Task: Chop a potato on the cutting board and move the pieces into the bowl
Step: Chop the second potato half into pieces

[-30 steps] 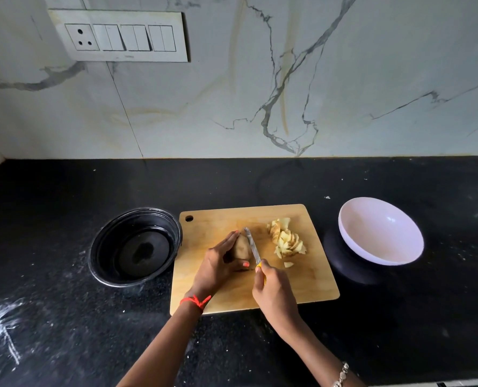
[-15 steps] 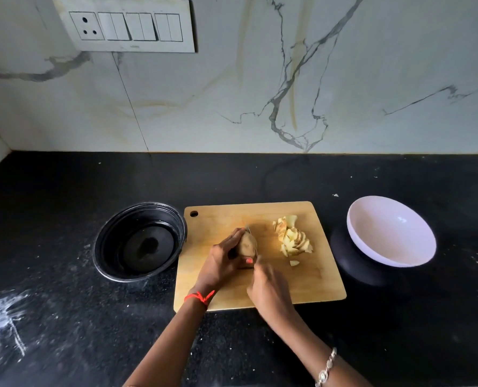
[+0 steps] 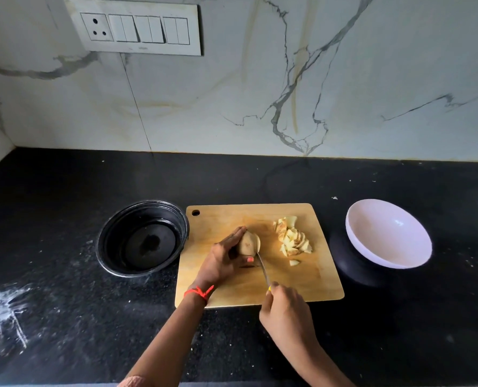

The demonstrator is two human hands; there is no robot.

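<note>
Board [image 3: 226,220]; knife [image 3: 263,268] handle inside right hand [image 3: 286,314]

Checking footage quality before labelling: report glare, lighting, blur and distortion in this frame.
Head view: wide-angle distortion skews the switch plate; a small glare spot sits inside the white bowl; soft, dim light overall; potato and knife look sharp, no motion blur.

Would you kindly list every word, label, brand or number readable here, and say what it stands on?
No readable text anywhere.
White wall switch panel: one faint mark under the switches, too small to read.
Tan wooden cutting board, round black bowl, round white bowl: no print visible.
</note>
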